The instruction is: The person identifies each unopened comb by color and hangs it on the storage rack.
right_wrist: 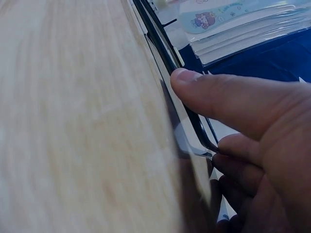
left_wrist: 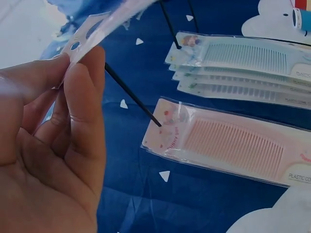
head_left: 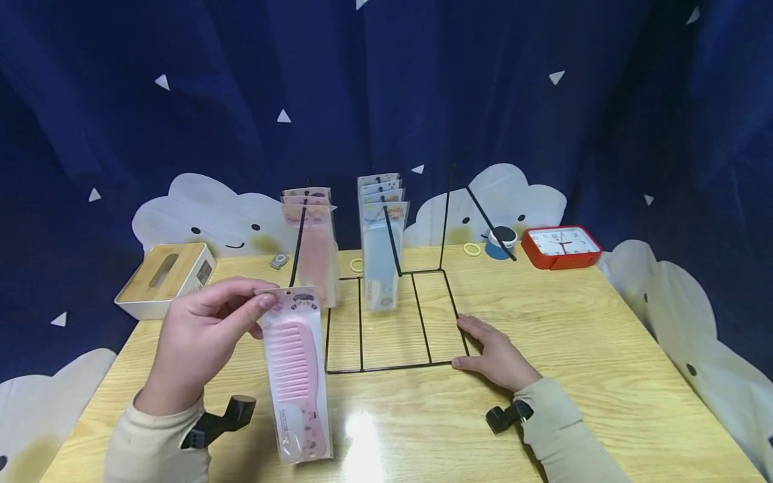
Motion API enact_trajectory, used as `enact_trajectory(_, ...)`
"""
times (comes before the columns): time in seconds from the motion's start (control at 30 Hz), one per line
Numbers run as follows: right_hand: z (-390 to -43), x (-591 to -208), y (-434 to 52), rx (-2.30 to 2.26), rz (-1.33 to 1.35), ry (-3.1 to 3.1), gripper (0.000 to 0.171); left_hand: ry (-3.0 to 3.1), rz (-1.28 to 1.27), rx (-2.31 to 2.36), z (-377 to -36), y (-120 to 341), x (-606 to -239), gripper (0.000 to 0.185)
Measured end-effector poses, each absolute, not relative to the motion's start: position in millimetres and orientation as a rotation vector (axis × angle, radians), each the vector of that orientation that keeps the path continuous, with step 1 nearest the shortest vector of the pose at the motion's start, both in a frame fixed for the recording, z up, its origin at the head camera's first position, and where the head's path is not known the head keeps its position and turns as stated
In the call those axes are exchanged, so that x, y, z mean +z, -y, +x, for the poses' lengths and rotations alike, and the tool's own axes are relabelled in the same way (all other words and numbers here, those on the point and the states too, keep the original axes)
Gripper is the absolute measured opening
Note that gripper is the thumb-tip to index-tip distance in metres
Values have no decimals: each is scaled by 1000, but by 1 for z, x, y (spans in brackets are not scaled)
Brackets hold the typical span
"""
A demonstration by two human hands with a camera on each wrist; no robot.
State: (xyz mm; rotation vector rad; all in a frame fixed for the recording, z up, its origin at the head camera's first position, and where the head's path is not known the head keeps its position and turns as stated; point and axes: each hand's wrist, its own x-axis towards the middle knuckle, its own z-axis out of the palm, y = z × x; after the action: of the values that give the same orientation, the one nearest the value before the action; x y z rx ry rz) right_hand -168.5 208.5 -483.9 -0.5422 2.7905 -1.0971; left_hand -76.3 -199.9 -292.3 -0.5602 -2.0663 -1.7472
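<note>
My left hand [head_left: 202, 332] pinches the top corner of a packaged pink comb [head_left: 296, 362], which hangs upright. The package's top edge is close to the front tip of the left hook on a black wire display rack [head_left: 395, 367]; whether the tip is in the hole I cannot tell. More packaged pink combs [head_left: 317, 258] hang on that hook, and several packaged blue combs [head_left: 380, 248] on the middle one. The right hook [head_left: 489, 218] is bare. My right hand [head_left: 498, 359] holds the rack's front right corner, with its thumb [right_wrist: 204, 92] against the front bar.
A tissue box [head_left: 160, 278] with a wooden lid stands at the left. Along the back are a small grey gadget [head_left: 279, 261], yellow rings [head_left: 472, 249], a blue round container [head_left: 500, 245] and a red clock [head_left: 560, 247]. A dark blue curtain [head_left: 332, 80] hangs behind the table.
</note>
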Motion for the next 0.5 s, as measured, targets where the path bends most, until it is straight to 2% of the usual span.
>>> enact_trajectory(0.33,-168,-486,-210,-1097,-540,-2788,85,2050,-541,-1759,-84,198,-298,16)
enact_trajectory(0.5,-170,-487,-210,-1097,-553,-2787,86,2162,-420,-1589,-91,196,-299,12)
